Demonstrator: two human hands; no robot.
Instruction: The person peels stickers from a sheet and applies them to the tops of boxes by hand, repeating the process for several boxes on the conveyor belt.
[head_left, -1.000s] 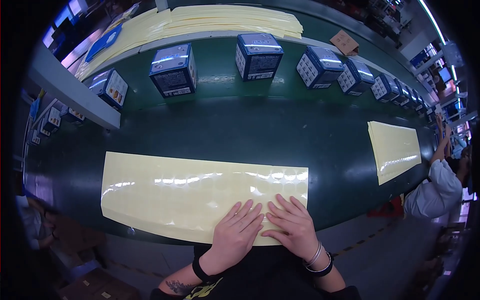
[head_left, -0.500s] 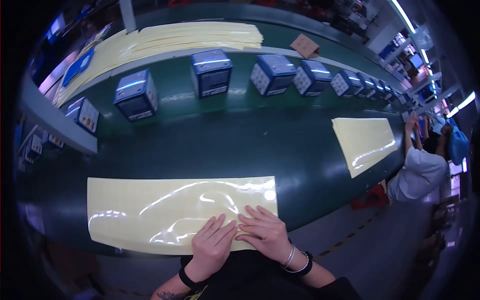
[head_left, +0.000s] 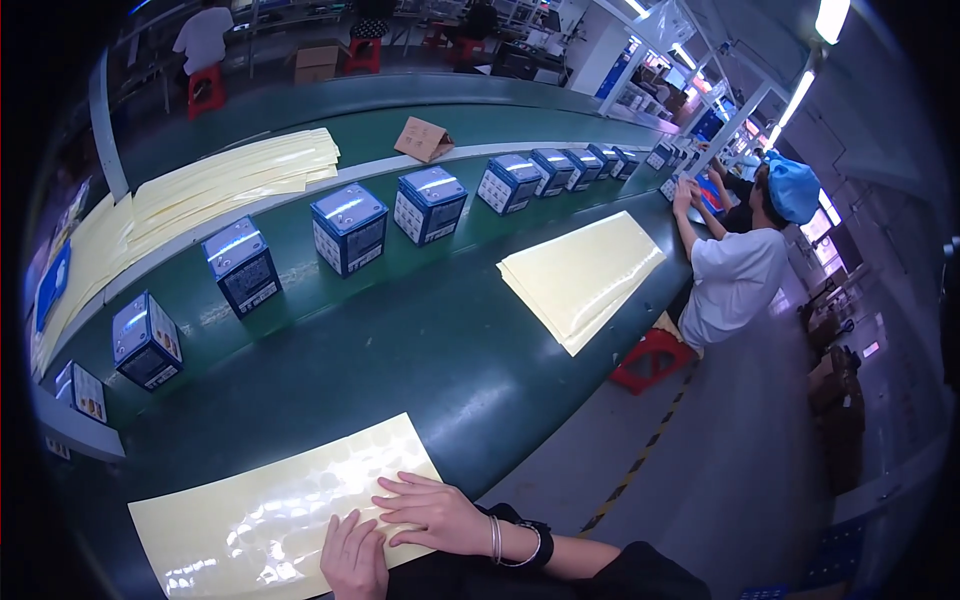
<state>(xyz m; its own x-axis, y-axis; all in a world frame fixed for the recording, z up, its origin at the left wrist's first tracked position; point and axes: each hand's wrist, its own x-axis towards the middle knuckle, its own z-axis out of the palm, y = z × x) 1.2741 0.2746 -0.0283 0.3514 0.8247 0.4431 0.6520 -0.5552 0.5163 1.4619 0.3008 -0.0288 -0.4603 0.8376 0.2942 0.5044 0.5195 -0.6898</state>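
Pale yellow sheet (head_left: pixel 230 520) flat on dark green table (head_left: pixel 440 365), at near edge. Right hand (head_left: pixel 432 513) on sheet's right end, fingers spread, grasping nothing; left hand (head_left: pixel 354 560) just beside, fingers laid on sheet, grip loose. Farther right, yellow stack (head_left: pixel 585 270). Beyond, row of blue boxes (head_left: pixel 347 228). Co-worker (head_left: pixel 740 275) at right, in blue cap (head_left: pixel 793 187).

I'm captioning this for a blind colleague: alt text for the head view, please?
A person's left hand and right hand rest on a glossy yellow sheet on a dark green surface. Beyond are a row of blue boxes and more yellow sheets, with a co-worker at right.
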